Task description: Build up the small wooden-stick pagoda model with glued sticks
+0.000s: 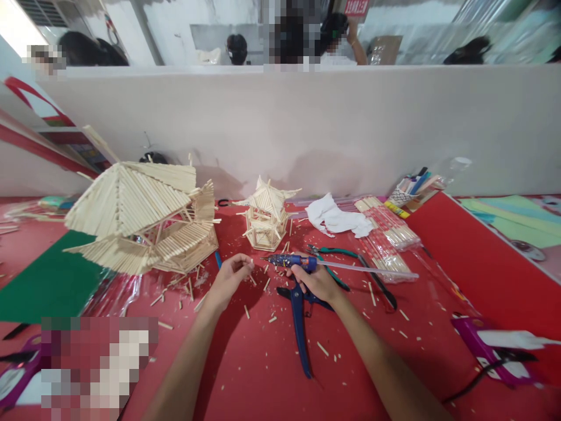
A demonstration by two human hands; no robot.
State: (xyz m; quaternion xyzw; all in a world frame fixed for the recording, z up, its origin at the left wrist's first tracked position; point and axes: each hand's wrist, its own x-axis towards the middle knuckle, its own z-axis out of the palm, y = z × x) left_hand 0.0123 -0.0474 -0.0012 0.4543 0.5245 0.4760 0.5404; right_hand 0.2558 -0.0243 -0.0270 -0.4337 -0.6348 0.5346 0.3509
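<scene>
My right hand (319, 283) is wrapped round the grip of a blue hot glue gun (293, 261). A long translucent glue stick (368, 269) pokes out of its back, and its nozzle points left. Close to the nozzle, my left hand (231, 278) has thumb and finger pinched on a small pale piece of wooden stick (252, 262), mostly hidden by the fingers. Behind the hands stands a small pavilion model (266, 217) made of sticks. A larger stick pavilion (144, 204) with a broad roof is to the left.
Blue-handled cutters (300, 333) lie below the glue gun, with green-handled pliers (337, 252) behind it. Stick packs (388, 234), crumpled white tissue (335, 215) and a pen basket (409, 188) are at the right rear. Stick scraps litter the red table (263, 374); a pale partition (280, 123) stands behind.
</scene>
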